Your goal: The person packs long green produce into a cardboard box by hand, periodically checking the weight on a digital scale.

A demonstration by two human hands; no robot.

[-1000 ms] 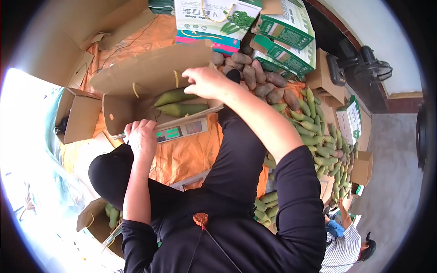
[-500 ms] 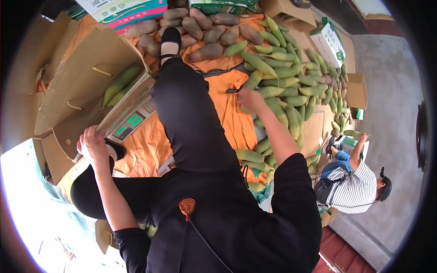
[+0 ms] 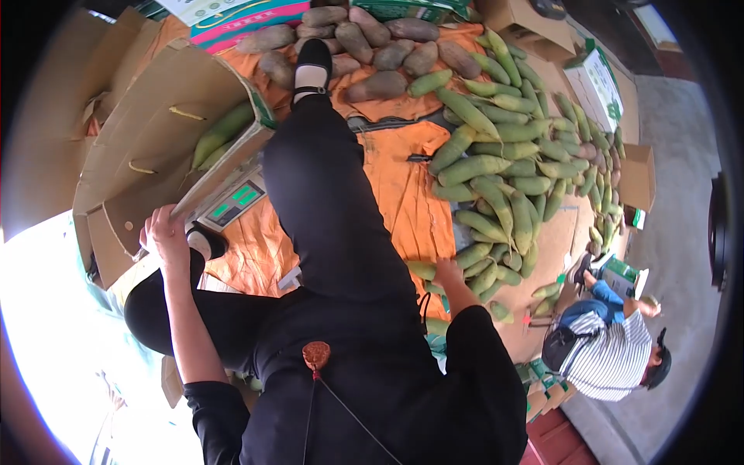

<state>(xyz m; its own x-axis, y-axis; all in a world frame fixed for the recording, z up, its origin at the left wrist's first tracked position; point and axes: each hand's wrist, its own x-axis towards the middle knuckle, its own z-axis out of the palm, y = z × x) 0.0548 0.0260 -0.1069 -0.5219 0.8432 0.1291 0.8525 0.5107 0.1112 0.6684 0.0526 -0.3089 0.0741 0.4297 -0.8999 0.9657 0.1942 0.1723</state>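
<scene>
My left hand point(image 3: 164, 232) is closed on the near edge of an open cardboard box point(image 3: 147, 116), which has yellow rope handles and a few green radishes point(image 3: 221, 138) inside. Next to the box, a digital scale point(image 3: 239, 200) shows lit green numbers. My right hand point(image 3: 448, 274) is low at the near end of the big radish pile point(image 3: 496, 170). Its fingers are wrapped round one green radish point(image 3: 421, 270), whose end sticks out to the left. The fingertips are partly hidden.
Reddish-brown radishes point(image 3: 377, 87) lie on the orange sheet point(image 3: 395, 201) beyond my foot. Printed cartons point(image 3: 248, 23) stand at the back. On the right, a co-worker in a striped shirt point(image 3: 612, 360) sits beside a carton, one arm stretched out.
My right hand has moved from the upper left edge of the pile down toward me, onto a radish there. My left hand stays on the box. The co-worker's raised arm has lowered.
</scene>
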